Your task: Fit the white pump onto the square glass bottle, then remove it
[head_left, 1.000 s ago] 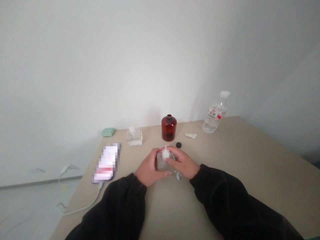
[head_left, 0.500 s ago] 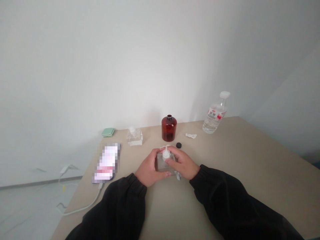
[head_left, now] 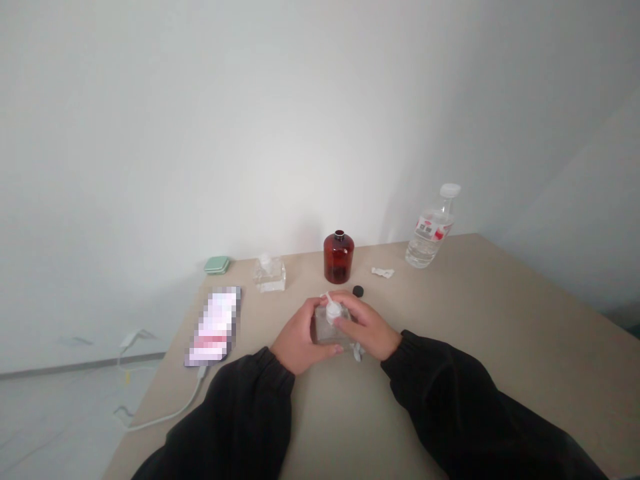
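A clear squat bottle (head_left: 326, 329) with a white pump top (head_left: 332, 311) stands on the beige table (head_left: 450, 320) in front of me. My left hand (head_left: 296, 337) wraps round the bottle's left side. On its right, my right hand (head_left: 364, 324) has its fingers closed on the white pump top. Both sleeves are black. A small pale piece (head_left: 357, 351) lies on the table under my right wrist.
Behind the hands stand an amber bottle (head_left: 339, 257) without its cap, a black cap (head_left: 357, 291), a second clear bottle (head_left: 270, 273), a crumpled white scrap (head_left: 383, 272) and a water bottle (head_left: 432, 227). A phone (head_left: 214, 326) on a white cable (head_left: 165, 415) and a green case (head_left: 217, 265) lie left.
The pump top has turned a little under my right fingers, its nozzle now pointing up-left. Both hands stay where they were.
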Motion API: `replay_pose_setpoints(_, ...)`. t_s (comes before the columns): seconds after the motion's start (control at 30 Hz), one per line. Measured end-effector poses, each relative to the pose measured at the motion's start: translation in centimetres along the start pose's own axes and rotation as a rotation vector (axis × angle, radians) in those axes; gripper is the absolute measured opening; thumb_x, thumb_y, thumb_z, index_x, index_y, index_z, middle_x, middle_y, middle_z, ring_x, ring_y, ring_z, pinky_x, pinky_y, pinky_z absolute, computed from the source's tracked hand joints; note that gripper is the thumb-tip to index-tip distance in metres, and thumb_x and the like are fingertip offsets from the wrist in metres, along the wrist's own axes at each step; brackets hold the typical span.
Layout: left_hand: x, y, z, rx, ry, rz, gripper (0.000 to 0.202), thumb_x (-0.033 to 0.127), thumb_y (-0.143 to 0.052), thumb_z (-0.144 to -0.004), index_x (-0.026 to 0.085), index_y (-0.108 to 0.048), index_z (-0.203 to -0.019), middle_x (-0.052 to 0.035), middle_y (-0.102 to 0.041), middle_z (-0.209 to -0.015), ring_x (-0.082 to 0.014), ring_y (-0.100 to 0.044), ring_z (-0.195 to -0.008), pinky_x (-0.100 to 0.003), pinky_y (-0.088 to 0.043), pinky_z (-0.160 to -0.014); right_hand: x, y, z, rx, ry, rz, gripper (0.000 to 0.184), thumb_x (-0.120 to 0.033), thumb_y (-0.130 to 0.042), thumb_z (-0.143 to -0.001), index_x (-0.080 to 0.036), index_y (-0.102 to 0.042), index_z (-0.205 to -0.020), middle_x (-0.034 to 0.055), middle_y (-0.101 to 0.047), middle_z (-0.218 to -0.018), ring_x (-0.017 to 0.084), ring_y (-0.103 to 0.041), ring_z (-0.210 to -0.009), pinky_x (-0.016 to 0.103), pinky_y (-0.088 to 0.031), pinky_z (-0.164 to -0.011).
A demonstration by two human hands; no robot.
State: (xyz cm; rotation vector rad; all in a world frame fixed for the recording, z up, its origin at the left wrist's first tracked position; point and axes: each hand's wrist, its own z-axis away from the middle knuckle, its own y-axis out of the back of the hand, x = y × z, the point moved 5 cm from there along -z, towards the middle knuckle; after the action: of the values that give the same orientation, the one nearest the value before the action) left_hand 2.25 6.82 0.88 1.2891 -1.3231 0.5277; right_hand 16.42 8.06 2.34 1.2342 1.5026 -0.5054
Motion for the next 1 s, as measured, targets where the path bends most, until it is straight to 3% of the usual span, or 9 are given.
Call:
replay_pose_setpoints(0.27,0.06,0.13,0.06,0.003,0.016,-0.035,0.077,0.029,-0.083,-0.062,0.019,-0.041,-0.126,-0.0108,-0.057,-0.12,-0.0289,-0.057,-0.108,-0.044,-0.044,-0.096,-0.17,-0.01,0.02,0.013,-0.065,-0.033,0.033,-0.036,-0.064,-0.082,-0.02,-0.057,-0.11,0.0079,-0.06,-0.117,0.024,-0.057,-0.109,0.043,-0.044,-0.098)
replay_pose_setpoints(0.47,0.12,0.01,-0.02,-0.014,-0.022,0.01,0.074,0.027,-0.082,-0.064,0.018,-0.041,-0.125,-0.0108,-0.056,-0.122,-0.0286,-0.055,-0.113,-0.044,-0.042,-0.1,-0.59,0.15,-0.03,0.0,0.039,0.017,0.03,-0.034,-0.055,-0.088,-0.021,-0.06,-0.115,0.0087,-0.059,-0.121,0.024,-0.053,-0.117,0.044,-0.037,-0.105)
replay_pose_setpoints(0.67,-0.02,0.04,0.05,-0.011,0.011,-0.022,0.076,0.03,-0.082,-0.064,0.017,-0.04,-0.125,-0.0112,-0.056,-0.12,-0.0281,-0.056,-0.108,-0.044,-0.043,-0.096,-0.29,0.09,0.08,0.017,-0.038,0.038,0.029,-0.029,-0.061,-0.084,-0.02,-0.057,-0.111,0.0074,-0.06,-0.117,0.023,-0.057,-0.109,0.04,-0.043,-0.098)
replay_pose_setpoints(0.87,0.0,0.02,0.04,-0.006,-0.027,-0.039,0.072,0.032,-0.081,-0.065,0.018,-0.041,-0.123,-0.0102,-0.056,-0.12,-0.0279,-0.055,-0.111,-0.043,-0.042,-0.098,-0.94,0.09,-0.07,0.005,0.052,0.091,0.026,-0.028,-0.055,-0.087,-0.019,-0.06,-0.11,0.009,-0.059,-0.115,0.023,-0.055,-0.112,0.041,-0.04,-0.102)
replay_pose_setpoints(1.0,-0.16,0.07,0.07,-0.01,0.005,-0.051,0.075,0.031,-0.082,-0.064,0.019,-0.04,-0.125,-0.0107,-0.056,-0.121,-0.029,-0.055,-0.111,-0.044,-0.042,-0.097,-0.95,0.11,-0.13,0.015,0.031,0.101,0.024,-0.027,-0.058,-0.085,-0.02,-0.06,-0.109,0.0078,-0.06,-0.113,0.024,-0.056,-0.109,0.041,-0.042,-0.099)
